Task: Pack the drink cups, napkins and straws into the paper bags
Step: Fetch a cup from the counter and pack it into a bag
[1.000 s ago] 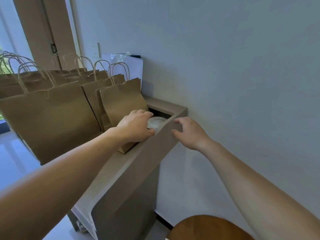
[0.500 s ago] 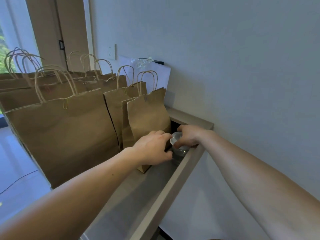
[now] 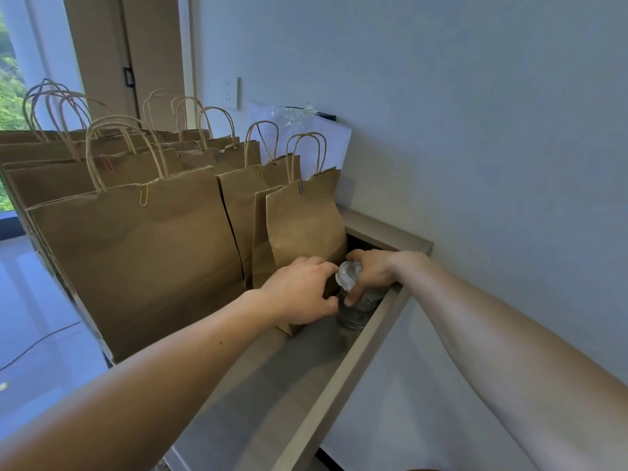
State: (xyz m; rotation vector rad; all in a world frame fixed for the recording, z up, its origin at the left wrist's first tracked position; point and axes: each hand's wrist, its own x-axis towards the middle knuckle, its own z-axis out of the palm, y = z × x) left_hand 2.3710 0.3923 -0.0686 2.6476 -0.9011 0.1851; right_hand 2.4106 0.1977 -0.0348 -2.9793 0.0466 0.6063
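If squeezed: lidded cup (image 3: 355, 312) spills.
Right hand (image 3: 372, 275): wraps it, three o'clock of paper bag (image 3: 306, 226).
Left hand (image 3: 299, 294): curled; hold unclear.

No readable writing in view.

The brown kraft paper bags with twisted cord handles (image 3: 136, 266) show plain, unprinted faces. Any print on the clear plastic drink cup (image 3: 346, 275) with its domed lid is too small and blurred to tell. The white wall socket plate (image 3: 231, 93) and the white sheet leaning on the wall (image 3: 334, 137) carry no legible marks.
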